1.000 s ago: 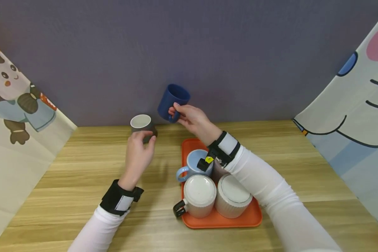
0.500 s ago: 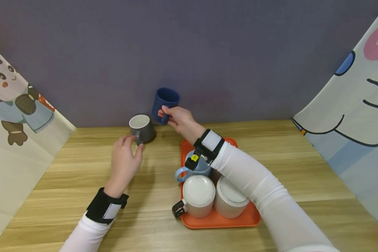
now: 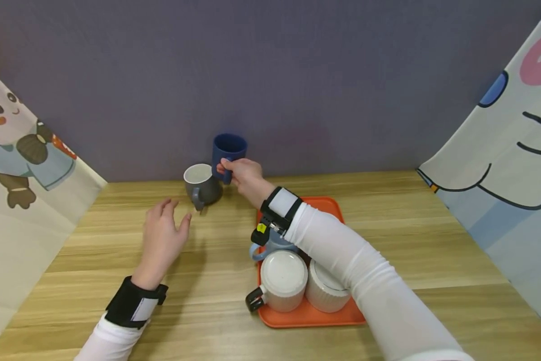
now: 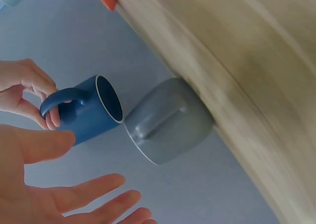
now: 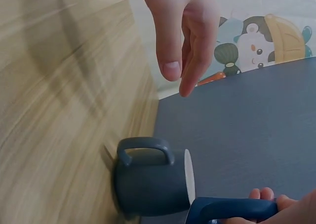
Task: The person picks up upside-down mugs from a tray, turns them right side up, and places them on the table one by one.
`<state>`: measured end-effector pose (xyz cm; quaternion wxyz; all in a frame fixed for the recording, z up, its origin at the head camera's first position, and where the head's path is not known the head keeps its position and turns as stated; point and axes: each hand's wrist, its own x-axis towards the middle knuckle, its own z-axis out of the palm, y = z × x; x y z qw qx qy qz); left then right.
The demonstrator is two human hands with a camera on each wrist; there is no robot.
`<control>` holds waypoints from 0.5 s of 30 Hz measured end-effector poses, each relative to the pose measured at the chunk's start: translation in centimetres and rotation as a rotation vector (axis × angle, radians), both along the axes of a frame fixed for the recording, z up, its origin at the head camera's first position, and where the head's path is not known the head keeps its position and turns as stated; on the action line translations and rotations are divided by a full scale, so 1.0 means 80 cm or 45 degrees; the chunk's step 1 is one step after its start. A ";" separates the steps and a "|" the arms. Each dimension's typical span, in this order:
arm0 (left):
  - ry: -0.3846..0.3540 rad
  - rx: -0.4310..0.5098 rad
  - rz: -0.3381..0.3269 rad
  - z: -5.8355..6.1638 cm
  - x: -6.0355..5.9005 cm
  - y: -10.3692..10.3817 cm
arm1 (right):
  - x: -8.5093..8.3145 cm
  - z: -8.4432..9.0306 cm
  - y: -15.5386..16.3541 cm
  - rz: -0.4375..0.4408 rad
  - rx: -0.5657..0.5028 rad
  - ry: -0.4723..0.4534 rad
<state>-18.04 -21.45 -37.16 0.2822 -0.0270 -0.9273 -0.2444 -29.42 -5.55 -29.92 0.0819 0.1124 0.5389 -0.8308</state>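
Note:
My right hand [image 3: 247,176] grips a dark blue mug [image 3: 229,146] by its handle, opening up, in front of the back wall. The left wrist view has the blue mug's pale-ringed base close to the rim of a dark grey mug [image 4: 168,120], so the blue one is raised off the table. That grey mug, white inside, stands upright at the wall's foot with its handle toward me. My left hand [image 3: 164,238] hovers to the front left of it, fingers apart and holding nothing.
An orange tray [image 3: 313,320] sits to the right. It bears a light blue mug [image 3: 277,241], partly under the right wrist, an upturned white mug [image 3: 284,276] with a black handle and an upturned ribbed cup [image 3: 326,291]. A grey wall [image 3: 342,100] rises behind the table.
My right hand has brought the blue mug left and down, toward the grey mug. My left hand has let go of the grey mug and drawn back toward the front left.

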 end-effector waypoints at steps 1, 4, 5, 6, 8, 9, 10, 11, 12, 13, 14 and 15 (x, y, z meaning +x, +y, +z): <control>0.001 -0.010 0.004 -0.001 0.000 -0.001 | 0.000 -0.002 -0.001 -0.009 -0.001 -0.001; -0.015 -0.035 0.022 -0.003 0.000 -0.004 | 0.002 -0.006 -0.004 -0.019 0.002 -0.003; -0.026 -0.042 0.029 -0.003 0.000 -0.005 | 0.002 -0.007 -0.005 -0.024 0.001 -0.004; -0.038 -0.046 0.035 -0.004 0.000 -0.006 | 0.002 -0.008 -0.005 -0.033 -0.006 -0.003; -0.065 -0.048 0.049 -0.004 0.002 -0.009 | 0.002 -0.009 -0.007 -0.049 -0.009 0.003; -0.079 -0.049 0.056 -0.004 0.002 -0.010 | 0.002 -0.009 -0.007 -0.060 -0.013 0.004; -0.090 -0.047 0.060 -0.004 0.003 -0.011 | 0.002 -0.010 -0.008 -0.067 -0.008 0.004; -0.098 -0.046 0.065 -0.004 0.004 -0.013 | 0.002 -0.011 -0.008 -0.074 0.000 0.001; -0.107 -0.045 0.068 -0.004 0.004 -0.014 | 0.003 -0.011 -0.009 -0.083 0.009 -0.004; -0.115 -0.046 0.070 -0.004 0.005 -0.016 | 0.003 -0.012 -0.009 -0.087 0.019 -0.010; -0.123 -0.045 0.071 -0.004 0.005 -0.017 | 0.003 -0.013 -0.009 -0.093 0.032 -0.015; -0.131 -0.046 0.072 -0.004 0.006 -0.018 | 0.003 -0.014 -0.010 -0.099 0.043 -0.021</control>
